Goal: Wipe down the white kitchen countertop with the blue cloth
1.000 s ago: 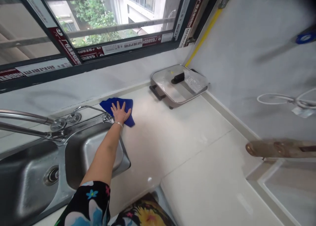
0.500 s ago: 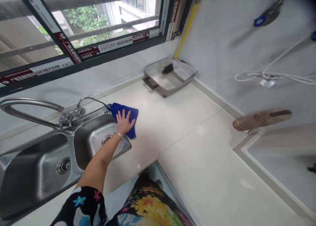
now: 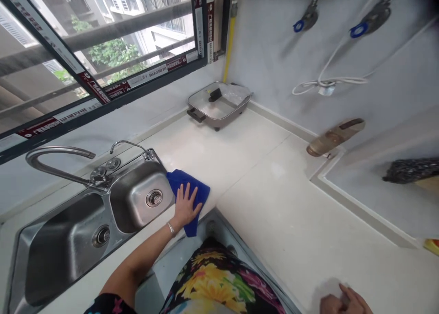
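Note:
My left hand point(image 3: 186, 206) lies flat with fingers spread on a blue cloth point(image 3: 195, 188). The cloth sits on the white countertop point(image 3: 274, 204) at its front edge, just right of the small sink bowl point(image 3: 142, 197); part of it hangs over the edge. A bracelet is on that wrist. My right hand point(image 3: 346, 300) rests on the countertop at the bottom right, only partly in view, its fingers lying on the surface with nothing visible in them.
A steel double sink point(image 3: 58, 250) with a curved faucet point(image 3: 60, 154) is on the left. A square electric pan point(image 3: 217, 104) with a glass lid stands in the back corner under the window. A white cable point(image 3: 325, 82) and valves hang on the right wall.
My left hand has dragged the blue cloth from the back of the counter by the faucet toward the front edge. The view has swung right and my right hand has come into view.

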The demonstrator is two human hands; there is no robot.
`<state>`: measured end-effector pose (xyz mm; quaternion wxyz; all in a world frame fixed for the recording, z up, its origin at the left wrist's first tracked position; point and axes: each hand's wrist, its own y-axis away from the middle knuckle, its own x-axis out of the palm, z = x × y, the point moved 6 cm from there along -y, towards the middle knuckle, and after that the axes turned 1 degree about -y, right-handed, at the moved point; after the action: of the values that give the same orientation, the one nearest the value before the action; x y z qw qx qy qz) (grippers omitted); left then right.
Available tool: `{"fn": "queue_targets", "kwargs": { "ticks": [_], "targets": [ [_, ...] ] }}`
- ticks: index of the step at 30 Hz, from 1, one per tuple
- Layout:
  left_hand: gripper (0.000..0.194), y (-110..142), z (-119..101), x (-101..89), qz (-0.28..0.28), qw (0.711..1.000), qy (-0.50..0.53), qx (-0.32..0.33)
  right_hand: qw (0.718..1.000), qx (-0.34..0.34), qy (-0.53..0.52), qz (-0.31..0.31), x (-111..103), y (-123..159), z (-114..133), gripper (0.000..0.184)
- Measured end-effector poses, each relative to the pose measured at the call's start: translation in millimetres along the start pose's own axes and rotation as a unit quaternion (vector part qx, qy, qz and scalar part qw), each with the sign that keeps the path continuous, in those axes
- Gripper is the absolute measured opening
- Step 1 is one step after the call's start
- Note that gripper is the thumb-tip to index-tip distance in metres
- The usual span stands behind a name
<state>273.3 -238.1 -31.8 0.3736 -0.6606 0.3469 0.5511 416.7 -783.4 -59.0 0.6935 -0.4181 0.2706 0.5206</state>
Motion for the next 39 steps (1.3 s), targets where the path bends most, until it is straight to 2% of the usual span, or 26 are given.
{"fn": "queue_targets", "kwargs": {
  "ticks": [6,12,16,19,25,28,39],
  "targets": [
    [0.065,11.4,-8.7,-4.7,0.001,1.0,-0.01,0.027,1.0,-0.008,-0.009,0.002,4.1,2.5,-6.7,0.053],
    [0.062,6.0,-10.1,-2.3,-0.016,0.999,-0.017,0.028,0.999,-0.028,0.001,-0.026,7.6,5.7,-2.3,0.042],
    [0.062,-5.0,-20.8,3.2,-0.021,0.999,-0.014,0.033,0.998,-0.028,0.01,-0.049,10.4,6.1,-2.1,0.039],
    [0.061,-20.0,-36.8,6.4,-0.012,0.998,-0.005,0.058,0.998,-0.028,0.024,-0.055,12.0,6.3,-2.9,0.038],
    [0.06,-57.8,-75.3,10.1,0.017,0.982,0.021,0.185,0.994,-0.052,0.053,-0.074,11.7,7.7,3.0,0.035],
    [0.061,-78.5,-93.1,13.2,0.023,0.974,0.029,0.225,0.994,-0.053,0.062,-0.079,12.5,8.7,4.9,0.034],
    [0.063,-152.1,-164.5,34.4,-0.008,0.963,0.06,0.263,0.993,-0.054,0.09,-0.062,17.6,9.1,7.0,0.035]
  ]
}}
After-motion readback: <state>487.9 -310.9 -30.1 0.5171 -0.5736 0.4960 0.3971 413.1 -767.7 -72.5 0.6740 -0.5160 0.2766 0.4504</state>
